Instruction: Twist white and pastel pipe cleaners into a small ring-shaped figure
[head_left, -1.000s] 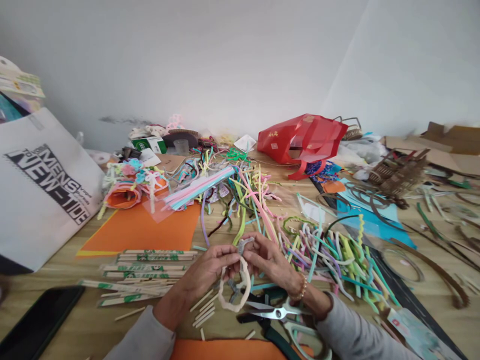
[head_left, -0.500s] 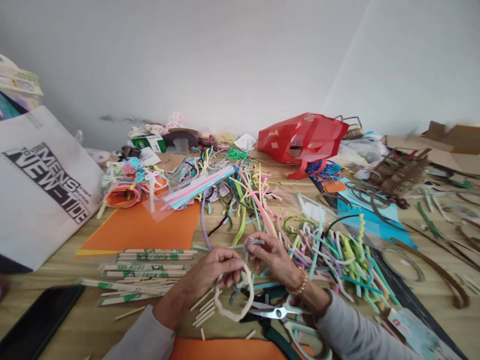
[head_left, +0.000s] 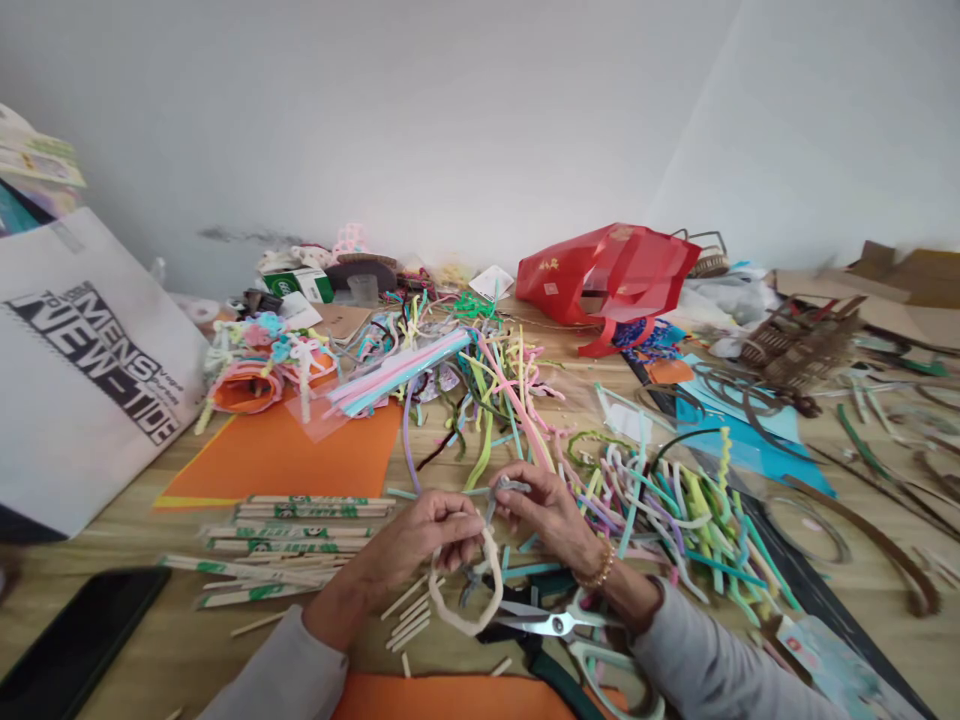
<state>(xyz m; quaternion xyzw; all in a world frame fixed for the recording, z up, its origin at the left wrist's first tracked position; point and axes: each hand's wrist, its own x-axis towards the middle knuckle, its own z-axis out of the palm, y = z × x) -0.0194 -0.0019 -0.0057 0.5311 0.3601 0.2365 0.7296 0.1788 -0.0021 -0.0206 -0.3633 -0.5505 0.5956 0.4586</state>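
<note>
My left hand (head_left: 442, 525) pinches the upper left of a cream pipe cleaner ring (head_left: 466, 628), which hangs below the fingers. Opposite it, my right hand (head_left: 544, 512) is closed on a grey pipe cleaner (head_left: 511, 484) that meets the top of the ring. Another grey piece (head_left: 470, 583) shows inside the ring; whether both grey bits are one strand I cannot tell. Just under my right hand lie scissors (head_left: 556, 625) with pale handles, on top of a dark green-handled tool (head_left: 559, 685).
Wrapped chopsticks (head_left: 292, 545) lie left of my hands, near a black phone (head_left: 79, 640). Loose coloured pipe cleaners (head_left: 682, 510) are heaped to the right. Orange sheets (head_left: 300, 455), a white bag (head_left: 90, 370) and a red bag (head_left: 607, 275) stand or lie farther out.
The cream ring has shifted slightly up and to the left, and looks a little narrower. Both hands keep their holds and have barely moved.
</note>
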